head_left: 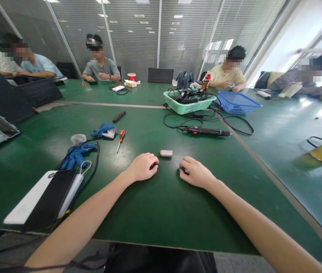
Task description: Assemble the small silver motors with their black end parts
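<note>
My left hand (144, 167) rests on the green table with its fingers curled. A dark spot shows between its thumb and fingers; whether that is shadow or a small object I cannot make out. Opposite it, my right hand (195, 171) also lies curled on the table, with a similar dark patch inside the grasp. Between the two hands and slightly beyond them, a small pale metallic cylinder (166, 153) lies on its side. Neither hand touches it. To the left lies a screwdriver (121, 139) with an orange and black handle.
Blue gloves (77, 154), a white and black phone-like slab (43, 197) and cables lie left. Beyond are a black electric screwdriver (206, 131), a green basket (182, 108) of tools and a blue basket (239, 104). Several people sit around the table.
</note>
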### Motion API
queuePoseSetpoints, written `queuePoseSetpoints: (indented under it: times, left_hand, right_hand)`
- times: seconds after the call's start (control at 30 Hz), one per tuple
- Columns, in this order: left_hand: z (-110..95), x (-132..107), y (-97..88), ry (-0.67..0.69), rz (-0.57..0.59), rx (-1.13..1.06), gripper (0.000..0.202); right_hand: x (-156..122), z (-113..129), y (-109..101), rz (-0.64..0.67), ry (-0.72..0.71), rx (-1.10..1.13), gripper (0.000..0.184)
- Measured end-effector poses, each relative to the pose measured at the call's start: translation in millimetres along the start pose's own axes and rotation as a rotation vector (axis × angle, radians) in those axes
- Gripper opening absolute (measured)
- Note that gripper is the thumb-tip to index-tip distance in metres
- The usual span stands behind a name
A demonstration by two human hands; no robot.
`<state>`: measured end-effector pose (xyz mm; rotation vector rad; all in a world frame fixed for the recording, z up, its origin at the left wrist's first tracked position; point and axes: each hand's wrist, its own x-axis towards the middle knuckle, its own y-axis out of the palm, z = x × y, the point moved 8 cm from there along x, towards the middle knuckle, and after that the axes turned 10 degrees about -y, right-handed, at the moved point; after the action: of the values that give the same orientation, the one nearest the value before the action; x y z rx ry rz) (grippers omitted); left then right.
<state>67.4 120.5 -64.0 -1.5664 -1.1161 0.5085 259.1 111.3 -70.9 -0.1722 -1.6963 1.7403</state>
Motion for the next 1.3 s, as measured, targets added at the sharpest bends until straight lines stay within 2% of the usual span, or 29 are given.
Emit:
queuePoseSetpoints:
  times: [0.1,0.2,0.57,0.8,0.97,1.13,1.3]
  left_hand:
    - [-6.3,-0.5,-1.2,0.005,0.014,-0.035,0.009]
    - [-12.6,-1.0,1.1,0.026,0.048,-0.078,0.011]
    - [-15.6,6.9,15.3,0.009,0.127,-0.175,0.013]
    - [-10.8,9.0,21.4,-0.061,0.139,-0.188,0.013]
    - [-12.3,8.3,19.5,-0.055,0.135,-0.182,0.005]
    - [-13.0,8.0,18.9,-0.039,0.131,-0.189,0.005]
    - [-11.6,7.7,19.6,-0.029,0.134,-0.192,0.006]
  right_hand:
    - [29.7,28.5,13.4,-0.011,-0.078,0.053,0.005]
    - [40.7,39.4,20.5,-0.041,-0.084,0.093,0.003]
    - [37.5,39.2,16.5,-0.060,-0.052,0.212,0.006]
    - [36.5,38.0,16.6,-0.038,-0.040,0.210,0.004]
    - [26.8,30.2,6.8,-0.032,0.038,0.166,0.027]
    - [19.5,25.0,6.9,0.014,0.065,0.169,0.017]
    - [21.9,28.1,9.3,0.005,0.040,0.197,0.017]
